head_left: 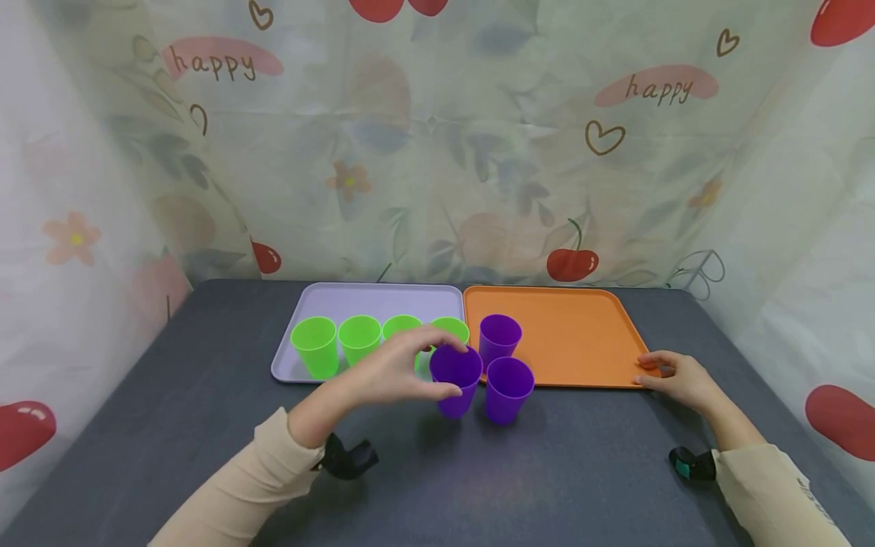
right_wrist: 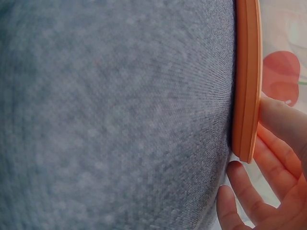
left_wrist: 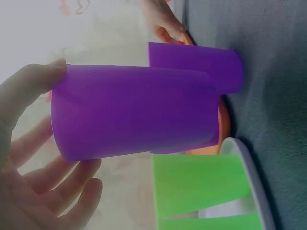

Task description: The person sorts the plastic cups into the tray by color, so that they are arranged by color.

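Observation:
My left hand (head_left: 395, 370) holds a purple cup (head_left: 456, 384) by its rim, thumb on the near side and fingers at the far side. The left wrist view shows this cup (left_wrist: 134, 112) large, with another purple cup (left_wrist: 199, 67) behind it. A second purple cup (head_left: 507, 391) stands just right of the held one, before the orange tray's front edge. The third (head_left: 499, 338) is behind them at the left part of the orange tray (head_left: 567, 334). With thumb and fingers my right hand (head_left: 683, 384) grips that tray's near right corner (right_wrist: 247, 120).
A lilac tray (head_left: 282, 366) lies left of the orange one, edges side by side. Several green cups (head_left: 316, 349) stand in a row on it, some partly behind my left hand. The dark grey tabletop (head_left: 478, 486) stretches before the trays; a patterned curtain (head_left: 437, 152) hangs behind.

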`<act>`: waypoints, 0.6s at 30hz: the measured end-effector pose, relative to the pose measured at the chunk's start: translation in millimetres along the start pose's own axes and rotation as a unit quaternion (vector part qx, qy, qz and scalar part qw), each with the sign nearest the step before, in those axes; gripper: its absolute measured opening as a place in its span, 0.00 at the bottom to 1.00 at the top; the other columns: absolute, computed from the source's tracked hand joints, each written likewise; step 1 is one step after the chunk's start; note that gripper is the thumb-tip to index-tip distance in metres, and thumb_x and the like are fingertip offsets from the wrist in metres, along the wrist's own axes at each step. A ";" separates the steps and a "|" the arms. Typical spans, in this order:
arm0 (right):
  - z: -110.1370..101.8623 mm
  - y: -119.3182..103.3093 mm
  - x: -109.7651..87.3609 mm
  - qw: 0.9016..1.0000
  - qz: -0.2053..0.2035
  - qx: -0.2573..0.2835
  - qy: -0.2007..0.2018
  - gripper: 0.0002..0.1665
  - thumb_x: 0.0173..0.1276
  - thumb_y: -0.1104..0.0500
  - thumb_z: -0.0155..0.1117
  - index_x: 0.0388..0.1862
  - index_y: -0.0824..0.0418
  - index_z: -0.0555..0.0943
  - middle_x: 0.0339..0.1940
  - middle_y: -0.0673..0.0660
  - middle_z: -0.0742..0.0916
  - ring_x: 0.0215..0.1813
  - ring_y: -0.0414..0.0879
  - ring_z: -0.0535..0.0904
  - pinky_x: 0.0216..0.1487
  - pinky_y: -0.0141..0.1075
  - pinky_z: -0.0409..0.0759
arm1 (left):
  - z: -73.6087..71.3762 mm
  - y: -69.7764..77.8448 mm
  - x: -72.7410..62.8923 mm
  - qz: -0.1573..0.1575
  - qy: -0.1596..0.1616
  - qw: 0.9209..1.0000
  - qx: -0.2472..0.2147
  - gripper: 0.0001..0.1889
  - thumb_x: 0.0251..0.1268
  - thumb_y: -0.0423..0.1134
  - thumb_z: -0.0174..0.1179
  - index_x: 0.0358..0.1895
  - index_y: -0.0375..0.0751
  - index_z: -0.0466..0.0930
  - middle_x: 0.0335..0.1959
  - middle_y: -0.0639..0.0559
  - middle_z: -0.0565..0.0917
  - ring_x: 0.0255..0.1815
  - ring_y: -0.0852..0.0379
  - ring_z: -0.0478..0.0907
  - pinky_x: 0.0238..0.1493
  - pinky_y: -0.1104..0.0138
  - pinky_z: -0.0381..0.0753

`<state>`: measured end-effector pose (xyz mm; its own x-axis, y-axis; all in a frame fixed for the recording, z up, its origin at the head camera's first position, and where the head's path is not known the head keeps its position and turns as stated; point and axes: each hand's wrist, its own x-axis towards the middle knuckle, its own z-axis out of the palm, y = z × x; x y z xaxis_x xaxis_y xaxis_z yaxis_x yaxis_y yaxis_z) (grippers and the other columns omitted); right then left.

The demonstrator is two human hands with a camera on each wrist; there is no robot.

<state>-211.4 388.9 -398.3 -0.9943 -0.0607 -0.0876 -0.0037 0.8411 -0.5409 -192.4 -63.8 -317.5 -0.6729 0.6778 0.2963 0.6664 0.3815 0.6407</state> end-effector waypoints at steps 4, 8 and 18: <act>0.1 -0.5 -0.5 1.000 0.001 -0.001 -0.001 0.32 0.63 0.50 0.63 0.57 0.72 0.72 0.56 0.74 0.78 0.53 0.69 0.72 0.51 0.56 0.73 | -4.5 5.0 3.4 0.007 0.007 1.000 0.012 0.23 0.48 0.43 0.70 0.50 0.45 0.78 0.46 0.56 0.82 0.48 0.61 0.77 0.54 0.62 0.75; 0.1 -0.5 -0.6 1.000 -0.001 -0.001 0.000 0.32 0.63 0.49 0.63 0.57 0.72 0.73 0.56 0.74 0.78 0.53 0.69 0.73 0.50 0.56 0.74 | -9.4 10.6 6.3 0.020 0.021 0.999 0.018 0.23 0.46 0.42 0.71 0.49 0.45 0.78 0.46 0.56 0.82 0.48 0.62 0.78 0.53 0.63 0.75; -1.0 -0.1 -0.6 1.000 -0.006 -0.006 0.003 0.32 0.63 0.50 0.63 0.57 0.73 0.72 0.55 0.74 0.78 0.53 0.70 0.73 0.50 0.56 0.74 | -19.7 25.0 15.9 0.070 0.047 0.996 0.029 0.23 0.46 0.42 0.71 0.49 0.43 0.79 0.46 0.55 0.82 0.48 0.62 0.77 0.53 0.66 0.74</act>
<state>-210.9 389.4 -397.4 -0.9948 -0.0679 -0.0754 -0.0175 0.8468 -0.5317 -192.8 -55.9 -282.9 -0.5971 0.6657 0.4476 0.7718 0.3247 0.5468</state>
